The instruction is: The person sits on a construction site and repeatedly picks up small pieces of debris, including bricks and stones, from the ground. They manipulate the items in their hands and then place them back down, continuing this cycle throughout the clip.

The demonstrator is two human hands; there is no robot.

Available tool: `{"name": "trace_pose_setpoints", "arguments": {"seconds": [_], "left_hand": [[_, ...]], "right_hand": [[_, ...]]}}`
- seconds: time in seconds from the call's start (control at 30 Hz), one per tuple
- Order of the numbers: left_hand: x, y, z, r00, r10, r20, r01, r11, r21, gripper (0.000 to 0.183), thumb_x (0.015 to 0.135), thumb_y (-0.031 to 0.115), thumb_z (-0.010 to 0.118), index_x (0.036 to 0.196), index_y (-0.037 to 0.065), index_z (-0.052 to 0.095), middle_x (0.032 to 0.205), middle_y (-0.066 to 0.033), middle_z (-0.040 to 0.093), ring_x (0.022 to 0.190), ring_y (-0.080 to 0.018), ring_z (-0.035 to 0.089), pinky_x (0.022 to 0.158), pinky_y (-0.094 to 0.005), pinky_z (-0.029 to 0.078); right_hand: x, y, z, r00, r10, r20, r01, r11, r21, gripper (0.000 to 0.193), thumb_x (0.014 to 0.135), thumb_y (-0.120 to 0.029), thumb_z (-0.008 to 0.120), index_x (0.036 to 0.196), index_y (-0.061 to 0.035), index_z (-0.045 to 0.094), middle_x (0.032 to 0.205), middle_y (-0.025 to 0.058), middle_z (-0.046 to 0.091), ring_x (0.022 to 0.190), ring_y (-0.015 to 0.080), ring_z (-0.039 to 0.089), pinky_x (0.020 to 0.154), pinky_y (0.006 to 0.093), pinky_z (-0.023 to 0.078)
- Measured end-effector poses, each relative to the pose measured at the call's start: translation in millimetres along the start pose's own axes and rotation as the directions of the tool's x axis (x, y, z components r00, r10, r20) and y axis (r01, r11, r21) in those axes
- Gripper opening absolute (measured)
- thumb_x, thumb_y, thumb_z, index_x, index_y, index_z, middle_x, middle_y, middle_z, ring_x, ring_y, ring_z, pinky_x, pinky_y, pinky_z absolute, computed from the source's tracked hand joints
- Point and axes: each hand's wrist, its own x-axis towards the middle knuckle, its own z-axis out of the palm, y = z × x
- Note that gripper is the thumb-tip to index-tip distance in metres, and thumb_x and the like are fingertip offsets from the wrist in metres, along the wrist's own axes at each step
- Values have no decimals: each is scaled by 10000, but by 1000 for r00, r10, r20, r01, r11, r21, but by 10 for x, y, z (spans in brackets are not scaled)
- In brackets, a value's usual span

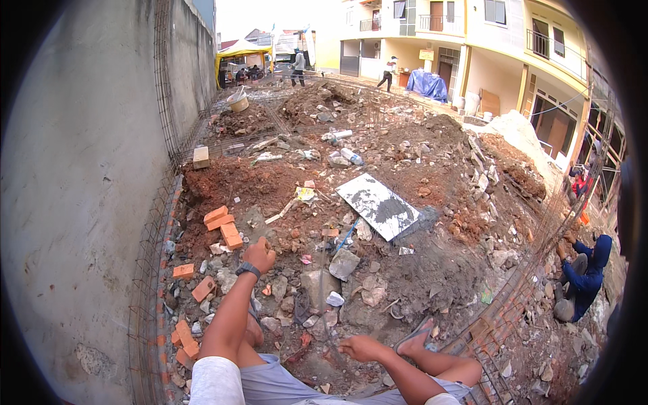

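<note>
My left hand (pixel 259 257), with a dark watch (pixel 248 270) on its wrist, is held out over the rubble with its fingers curled. It is just right of an orange brick (pixel 231 235); whether it holds anything is hidden. Low in the middle, my right hand (pixel 360 348) has its fingers pressed together near my sandalled foot (pixel 416 334). A thin dark line shows by its fingertips, too faint to name. Between the hands lie a grey concrete chunk (pixel 344 264) and a small white stone (pixel 335 299).
A mortar-smeared white board (pixel 379 206) lies ahead. Rebar cages (pixel 145 297) line the wall (pixel 81 202) at left and the right side, where a person in a blue hood (pixel 586 277) crouches. More bricks (pixel 183 271) lie at left. Two people (pixel 388 73) stand far off.
</note>
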Motion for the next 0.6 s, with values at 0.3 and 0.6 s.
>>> {"name": "trace_pose_setpoints", "arguments": {"seconds": [0.3,0.6], "left_hand": [[-69,-118,-50,996,46,75,-64,964,257,344,875,287,682,1127,86,560,860,-221,728,848,-436,709,774,-558,551],[-83,-343,-15,1000,15,19,-19,963,269,362,883,308,697,1141,104,545,878,-205,734,856,-441,707,753,-560,549]], "right_hand": [[4,125,-376,662,484,-573,-323,873,366,296,1098,-242,557,962,-15,689,731,3,642,634,128,577,556,321,447],[-214,172,-384,945,279,-171,63,356,932,343,1044,-334,606,973,-4,659,825,162,707,727,383,650,694,456,510]]}}
